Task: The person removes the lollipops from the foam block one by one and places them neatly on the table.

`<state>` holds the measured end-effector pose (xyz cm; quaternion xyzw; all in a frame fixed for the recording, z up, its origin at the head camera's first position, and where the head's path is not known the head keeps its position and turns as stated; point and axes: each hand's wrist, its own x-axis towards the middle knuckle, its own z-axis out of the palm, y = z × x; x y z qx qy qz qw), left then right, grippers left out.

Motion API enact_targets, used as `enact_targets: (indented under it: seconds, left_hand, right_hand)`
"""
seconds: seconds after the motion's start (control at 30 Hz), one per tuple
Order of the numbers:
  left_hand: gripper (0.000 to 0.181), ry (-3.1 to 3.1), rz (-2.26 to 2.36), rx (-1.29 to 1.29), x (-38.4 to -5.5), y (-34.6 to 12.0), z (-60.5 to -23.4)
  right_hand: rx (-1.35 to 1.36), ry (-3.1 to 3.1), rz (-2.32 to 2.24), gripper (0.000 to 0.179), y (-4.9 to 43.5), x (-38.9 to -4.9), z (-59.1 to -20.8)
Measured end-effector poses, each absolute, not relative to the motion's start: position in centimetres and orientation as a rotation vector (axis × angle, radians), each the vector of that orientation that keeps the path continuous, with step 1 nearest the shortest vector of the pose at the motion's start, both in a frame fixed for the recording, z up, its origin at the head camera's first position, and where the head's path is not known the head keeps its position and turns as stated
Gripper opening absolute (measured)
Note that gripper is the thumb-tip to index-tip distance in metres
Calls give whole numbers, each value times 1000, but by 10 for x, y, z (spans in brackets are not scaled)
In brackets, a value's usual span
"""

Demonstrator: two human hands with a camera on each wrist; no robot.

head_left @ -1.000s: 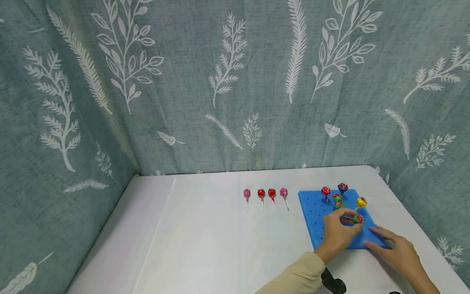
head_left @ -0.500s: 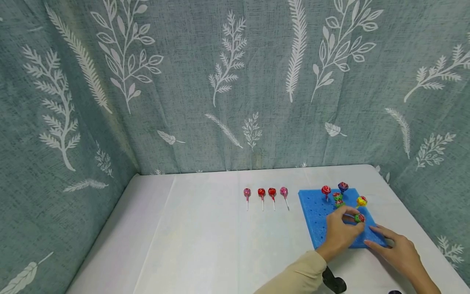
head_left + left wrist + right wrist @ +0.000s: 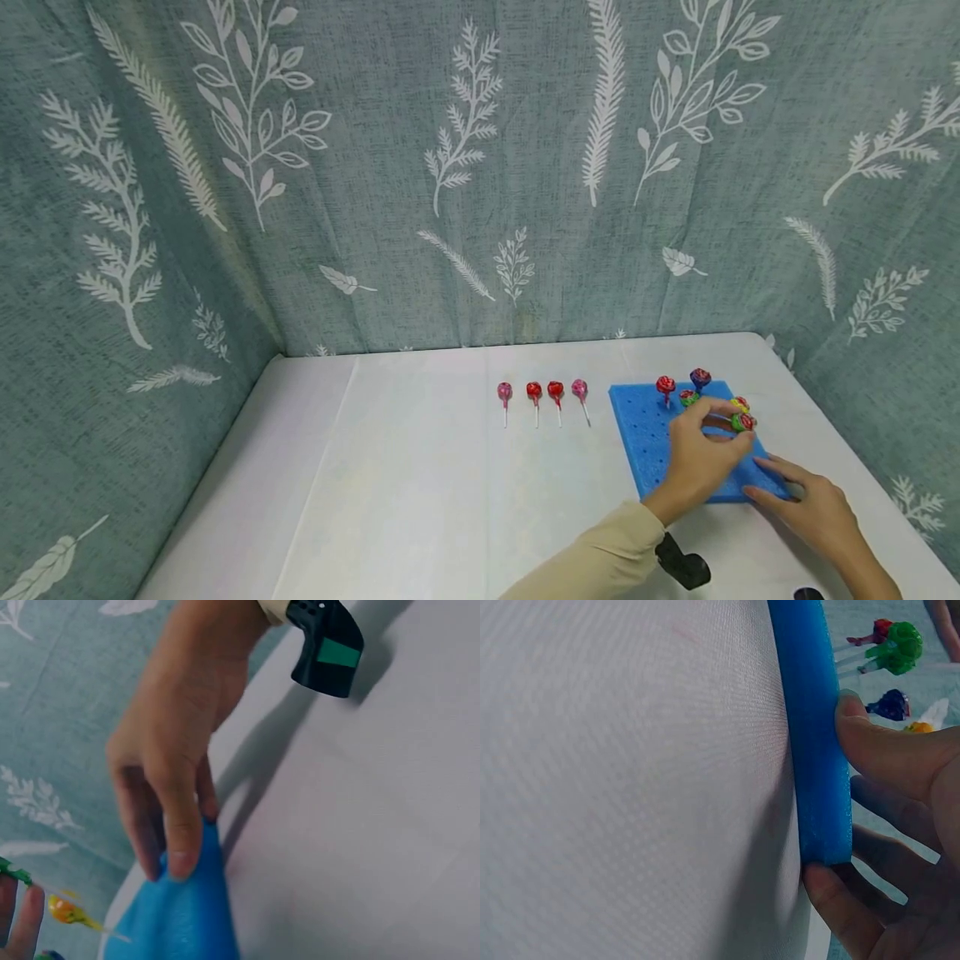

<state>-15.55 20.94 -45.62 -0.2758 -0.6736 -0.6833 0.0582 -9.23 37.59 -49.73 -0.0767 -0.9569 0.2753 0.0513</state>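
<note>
My left hand (image 3: 701, 454) pinches a green and red lollipop (image 3: 743, 422) by its upper part, above the right side of a blue foam board (image 3: 633, 425) dotted with small holes. In the left wrist view this lollipop's green wrapper (image 3: 15, 871) and part of its white stick show. My right hand (image 3: 813, 510) grips the board's near right corner, thumb on top and a finger underneath, as the right wrist view shows. In the board stand a red lollipop (image 3: 665, 385), a dark blue one (image 3: 700, 379), a green one (image 3: 688, 397) and a yellow one (image 3: 741, 403), partly hidden.
Several pink and red lollipops (image 3: 555, 390) lie in a row on the white table (image 3: 405, 467), left of the board. A patterned grey-green curtain (image 3: 375, 167) encloses the table's back and sides. Dark wrist devices (image 3: 684, 567) hang below the forearms.
My left hand has moved away from me and slightly right with the green and red lollipop, now next to the yellow one. My right hand stays on the board's corner.
</note>
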Motion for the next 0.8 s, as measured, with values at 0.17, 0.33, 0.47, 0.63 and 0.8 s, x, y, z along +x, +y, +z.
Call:
enact_targets:
  seconds: [0.17,0.33,0.47,0.63,0.8]
  left_hand:
    - [24,-2003,-2083,-845,-157,202,-446]
    - [22,-1996,-2109,-835,-158,194,-437]
    - [22,-1999,-2114,-836,-158,187,-432]
    - [22,-1994,-2122,-840,-160,176,-429]
    - [22,-2000,-2124,-842,-163,166,-427]
  right_hand:
    - [-235,-2926,833,69,375,-93,-495]
    - [-244,-2947,826,70,374,-94,-494]
    - [-241,-2939,813,70,374,-94,-495]
    - [-233,-2928,796,69,374,-94,-496]
    - [-276,-2958,798,73,374,-95,-497]
